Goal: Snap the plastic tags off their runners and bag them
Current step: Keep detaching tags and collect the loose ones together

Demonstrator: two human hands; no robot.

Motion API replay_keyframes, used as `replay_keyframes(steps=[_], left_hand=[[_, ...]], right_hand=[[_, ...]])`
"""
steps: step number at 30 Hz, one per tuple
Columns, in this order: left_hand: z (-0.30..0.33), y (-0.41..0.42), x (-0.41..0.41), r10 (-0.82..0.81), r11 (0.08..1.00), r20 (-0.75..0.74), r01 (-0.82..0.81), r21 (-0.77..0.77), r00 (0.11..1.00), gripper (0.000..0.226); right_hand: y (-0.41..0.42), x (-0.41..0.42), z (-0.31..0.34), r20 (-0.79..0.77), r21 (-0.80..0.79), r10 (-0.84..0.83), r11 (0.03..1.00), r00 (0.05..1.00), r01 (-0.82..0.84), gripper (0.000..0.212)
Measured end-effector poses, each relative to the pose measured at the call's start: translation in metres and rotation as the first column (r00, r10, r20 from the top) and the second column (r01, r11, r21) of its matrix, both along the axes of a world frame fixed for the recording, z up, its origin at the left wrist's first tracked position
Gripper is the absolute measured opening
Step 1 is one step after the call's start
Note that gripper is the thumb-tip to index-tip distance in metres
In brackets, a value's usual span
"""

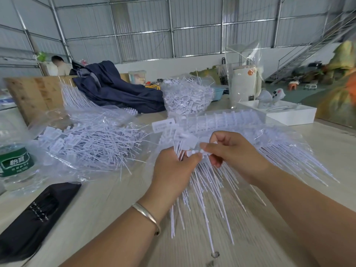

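We are losing the left hand's (173, 170) fingertips behind the bundle of tags (200, 182), so its grip is not reading clearly. The water bottle (13, 162) is running off the left edge. Motion blur is smearing the orange shapes (344, 83) at right; we are not identifying them.

Bright even daylight, soft shadows, wide-angle bending, motion blur at edges

A fanned bunch of white plastic tags (202, 182) on its runner (194, 152) hangs above the table, loose tags (92, 145) heaped in a clear bag (63, 170) lying left.
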State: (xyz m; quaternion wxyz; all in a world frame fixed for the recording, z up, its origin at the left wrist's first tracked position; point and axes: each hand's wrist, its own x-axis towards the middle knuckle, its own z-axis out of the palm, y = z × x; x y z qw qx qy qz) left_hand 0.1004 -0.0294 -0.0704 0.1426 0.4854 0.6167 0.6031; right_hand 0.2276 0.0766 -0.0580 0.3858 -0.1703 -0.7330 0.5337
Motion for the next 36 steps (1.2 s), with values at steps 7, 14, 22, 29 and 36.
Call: replay_keyframes(steps=[7, 14, 22, 29, 36], left_hand=[[0.004, 0.001, -0.007, -0.286, 0.95, 0.451, 0.312, 0.017, 0.846, 0.031], [0.002, 0.001, -0.009, -0.29, 0.95, 0.435, 0.313, 0.02, 0.852, 0.021], [0.004, 0.003, -0.009, -0.235, 0.963, 0.366, 0.268, -0.041, 0.9, 0.026], [0.008, 0.003, -0.011, -0.189, 0.966, 0.355, 0.238, -0.1, 0.916, 0.025], [0.01, -0.003, -0.025, 0.055, 0.973, -0.025, -0.059, -0.222, 0.998, 0.033]], right_hand=[[0.007, 0.007, 0.003, -0.079, -0.392, 0.315, 0.862, 0.946, -0.32, 0.02], [0.008, 0.006, 0.002, -0.149, -0.411, 0.373, 0.819, 0.916, -0.4, 0.013], [0.008, 0.007, 0.005, -0.002, -0.326, 0.2, 0.926, 0.98, -0.19, 0.02], [0.01, 0.013, 0.012, 0.095, -0.263, 0.192, 0.951, 0.977, -0.162, 0.025], [0.035, 0.041, 0.024, -0.134, -0.423, 0.045, 0.901, 0.99, -0.098, 0.022]])
